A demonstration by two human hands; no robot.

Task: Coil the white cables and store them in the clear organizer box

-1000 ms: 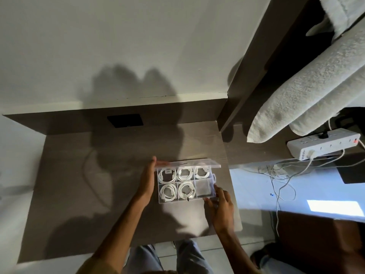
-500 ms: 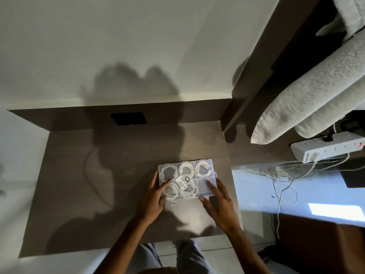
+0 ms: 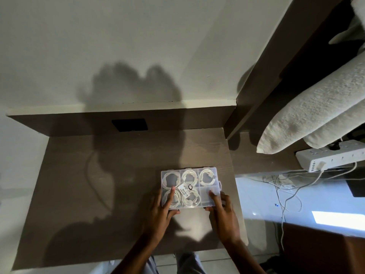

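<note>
Left hand (image 3: 161, 211) laid palm down, forefinger stretched forward and pressed flat, thumb tucked at the near side, right hand (image 3: 223, 211) set likewise with fingers spread and pressed down, both bare forearms extended forward from below, converging slightly

Brown wood-grain desk (image 3: 98, 184), raised back ledge w/ dark rectangular panel (image 3: 129, 125). Clear organizer box (image 3: 190, 187) flat near front-right corner, lid shut, coiled white cables (image 3: 206, 177) in 5 compartments; rest bare.

lid (image 3: 189, 186) of the organizer box was up a sec ago, now both hands (left (image 3: 160, 212), right (image 3: 222, 211)) press it shut
</note>
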